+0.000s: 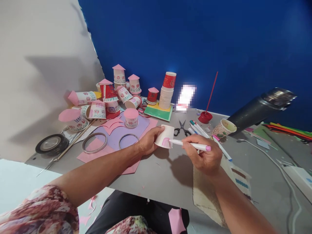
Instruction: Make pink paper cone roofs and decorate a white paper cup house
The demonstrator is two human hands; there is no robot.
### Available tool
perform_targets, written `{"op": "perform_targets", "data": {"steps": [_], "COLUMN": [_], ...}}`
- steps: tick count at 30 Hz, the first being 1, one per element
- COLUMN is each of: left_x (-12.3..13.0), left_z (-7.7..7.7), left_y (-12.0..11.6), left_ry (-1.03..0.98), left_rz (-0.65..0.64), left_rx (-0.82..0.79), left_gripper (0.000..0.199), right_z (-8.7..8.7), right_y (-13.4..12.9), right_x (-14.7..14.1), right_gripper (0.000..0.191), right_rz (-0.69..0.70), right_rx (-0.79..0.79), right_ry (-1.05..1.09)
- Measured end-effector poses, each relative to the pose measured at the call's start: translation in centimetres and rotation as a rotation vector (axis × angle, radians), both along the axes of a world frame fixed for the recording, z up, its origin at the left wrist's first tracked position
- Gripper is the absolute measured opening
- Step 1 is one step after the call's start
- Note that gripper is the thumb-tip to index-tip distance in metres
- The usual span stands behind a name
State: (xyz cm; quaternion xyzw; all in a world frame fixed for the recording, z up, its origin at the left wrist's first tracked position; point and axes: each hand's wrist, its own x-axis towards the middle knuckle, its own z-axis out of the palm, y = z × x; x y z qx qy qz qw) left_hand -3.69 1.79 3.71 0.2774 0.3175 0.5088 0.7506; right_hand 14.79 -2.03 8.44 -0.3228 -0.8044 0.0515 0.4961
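In the head view, the left hand point(150, 140) is closed around 1 white paper cup point(167, 132), above the grey table point(156, 178). The right hand point(206, 156) pinches 1 white marker point(201, 147), its tip at the pink patch point(166, 142) on this cup.

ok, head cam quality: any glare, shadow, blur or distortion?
Head view: white, pixelated patch before the blue wall, contents unreadable; soft shadow on the table beside the right hand; broad shadow on the pale wall; cup and marker reasonably sharp; probable wide-angle stretch towards the edges.
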Motion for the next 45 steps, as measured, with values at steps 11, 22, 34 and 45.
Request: {"op": "perform_targets", "data": {"steps": [11,22,34,45], "left_x": [0.03,-0.16,-0.2,-0.02], "left_z": [0.0,0.54,0.17,0.03], "left_y": [0.07,-0.13,0.05,0.02], "left_ry": [-0.029,-0.029,-0.059,-0.046], "left_rz": [0.001,0.014,-0.001,-0.006], "left_rx": [-0.082,-0.119,-0.123,-0.093], "left_gripper": [0.023,0.022,0.022,0.023], "right_z": [0.15,0.18,-0.13,-0.09], "right_y": [0.15,-0.01,0.02,-0.07], "right_x": [0.22,-0.12,0.06,-0.17], "right_gripper": [0.015,0.016,0.017,0.013], "right_rz": [0.003,0.011,-0.006,-0.001], "right_rx": [-0.024,-0.081,-0.127,-0.108], "right_ry": [-0.001,0.002,0.009,0.037]}}
